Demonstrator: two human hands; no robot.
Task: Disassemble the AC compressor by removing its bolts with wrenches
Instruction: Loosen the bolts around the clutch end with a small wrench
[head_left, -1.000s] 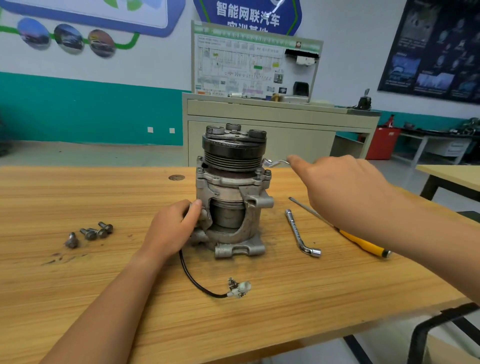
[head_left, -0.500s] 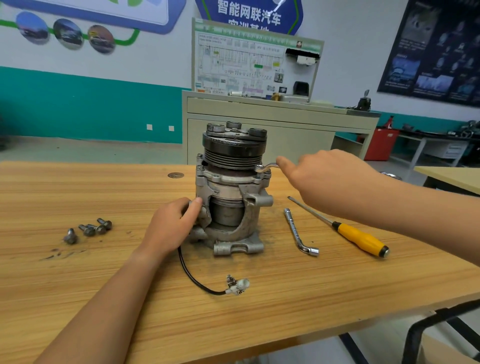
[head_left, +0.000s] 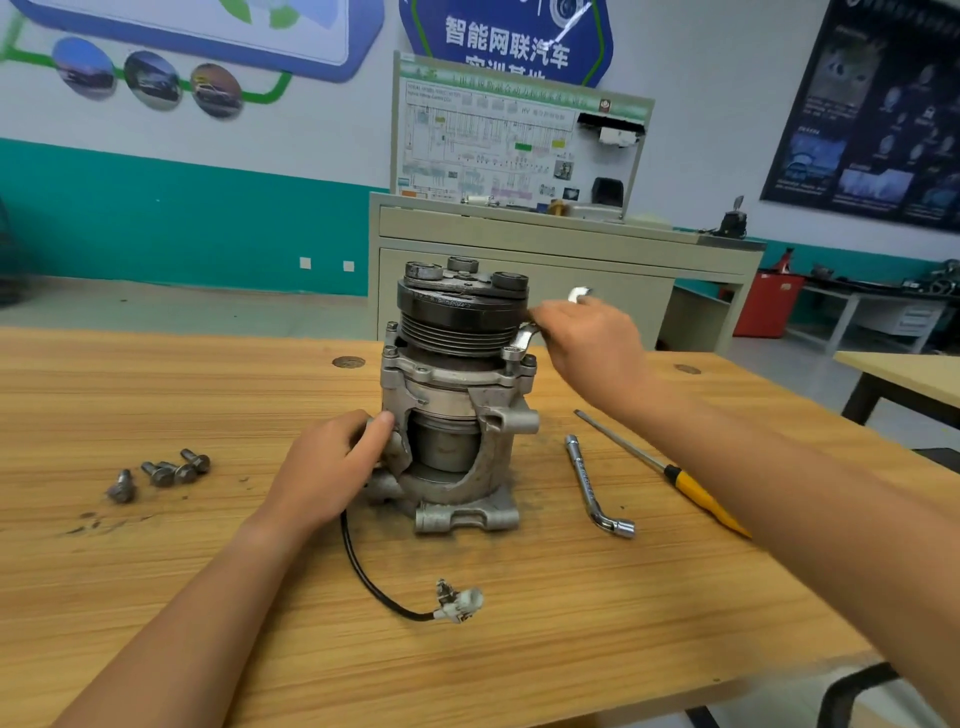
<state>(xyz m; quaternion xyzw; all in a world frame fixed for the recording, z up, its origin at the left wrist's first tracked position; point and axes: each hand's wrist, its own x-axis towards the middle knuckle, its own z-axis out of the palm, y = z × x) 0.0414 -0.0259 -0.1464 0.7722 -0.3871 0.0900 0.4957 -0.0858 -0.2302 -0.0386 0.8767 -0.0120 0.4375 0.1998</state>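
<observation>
**Wrench set at the compressor's upper rim, body steadied from the left**

The AC compressor (head_left: 457, 400) stands upright near the middle of the wooden worktop (head_left: 208, 571), with the dark pulley (head_left: 462, 312) on top. The left grip (head_left: 332, 467) holds its lower left side, thumb pressed on the housing. The right grip (head_left: 592, 343) is closed round a flat wrench (head_left: 524, 338). The wrench's ring end sits on the upper right corner of the housing, just below the pulley, and its other end pokes out above the knuckles.

A few loose bolts (head_left: 161, 473) lie clustered well to the left. An L-shaped socket wrench (head_left: 592, 483) lies just right of the base. A yellow-handled screwdriver (head_left: 670, 473) lies farther right, partly hidden by the right forearm. A black cable (head_left: 363, 577) runs from the base to a white connector (head_left: 460, 603) in front
</observation>
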